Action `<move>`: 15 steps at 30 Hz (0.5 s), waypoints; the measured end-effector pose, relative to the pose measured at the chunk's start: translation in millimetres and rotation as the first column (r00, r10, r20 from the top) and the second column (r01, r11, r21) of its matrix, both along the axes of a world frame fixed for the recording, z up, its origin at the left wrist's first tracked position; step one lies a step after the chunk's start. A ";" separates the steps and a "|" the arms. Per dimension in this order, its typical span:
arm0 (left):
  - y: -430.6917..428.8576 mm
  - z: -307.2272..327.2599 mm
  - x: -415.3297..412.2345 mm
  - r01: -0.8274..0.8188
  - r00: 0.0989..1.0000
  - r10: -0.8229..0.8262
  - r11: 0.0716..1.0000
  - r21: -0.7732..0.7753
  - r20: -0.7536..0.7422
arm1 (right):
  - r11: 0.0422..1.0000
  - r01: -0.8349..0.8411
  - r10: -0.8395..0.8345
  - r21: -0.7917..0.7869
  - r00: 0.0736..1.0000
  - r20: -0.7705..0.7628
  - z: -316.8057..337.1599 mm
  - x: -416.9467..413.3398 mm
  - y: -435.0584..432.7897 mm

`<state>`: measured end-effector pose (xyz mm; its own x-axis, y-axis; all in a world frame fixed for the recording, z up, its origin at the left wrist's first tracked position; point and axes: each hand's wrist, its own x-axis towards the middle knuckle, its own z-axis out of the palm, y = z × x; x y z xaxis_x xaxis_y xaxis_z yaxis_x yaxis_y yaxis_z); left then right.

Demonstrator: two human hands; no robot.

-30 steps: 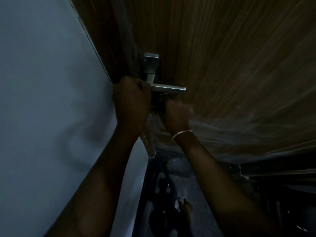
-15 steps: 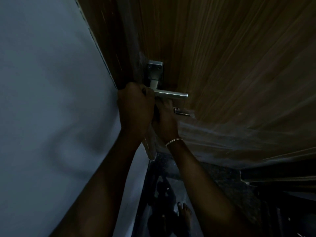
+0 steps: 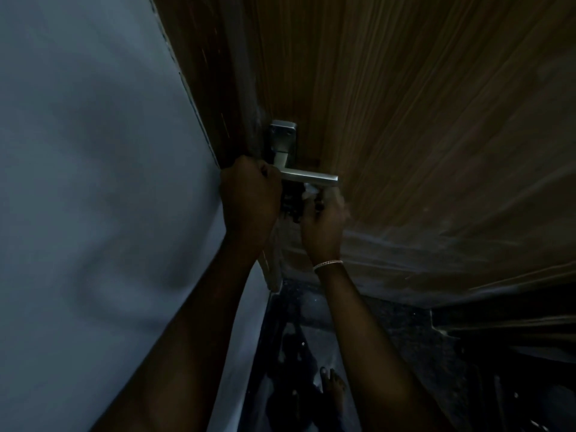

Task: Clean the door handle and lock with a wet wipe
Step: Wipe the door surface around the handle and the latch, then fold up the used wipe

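A silver lever door handle juts right from its metal backplate on a brown wooden door. My left hand is clenched around the door's edge, just left of the lever's base. My right hand, with a bracelet on the wrist, is just under the lever at the lock, which it hides. A pale scrap that looks like the wet wipe shows at its fingertips. The scene is dim and the right hand is blurred.
A grey wall fills the left side. Clear plastic film covers the door's lower part. Below lies a dark glossy floor, with a bare foot showing between my forearms.
My right hand has shifted right and up beneath the lever, covering the small lock part that showed half a second ago. My left hand has kept its hold on the door edge.
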<state>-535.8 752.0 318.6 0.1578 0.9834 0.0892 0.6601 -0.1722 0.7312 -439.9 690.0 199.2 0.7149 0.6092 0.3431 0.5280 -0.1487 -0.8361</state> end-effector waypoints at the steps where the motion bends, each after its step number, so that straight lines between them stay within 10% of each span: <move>1: 0.0 0.5 0.1 0.000 1.000 0.000 1.000 -0.006 0.002 | 0.996 -0.084 0.084 -0.041 0.996 0.001 -0.9 -2.9 2.1; 15: -30.0 20.9 -16.4 0.052 0.997 -0.048 0.997 -0.061 0.058 | 0.990 -0.070 0.124 0.123 0.851 -0.510 54.7 12.9 -73.4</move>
<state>-552.2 722.0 339.5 0.2032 0.9784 0.0378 0.6089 -0.1565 0.7777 -427.0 616.6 253.9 0.7441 0.6681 0.0026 0.0251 -0.0241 -0.9994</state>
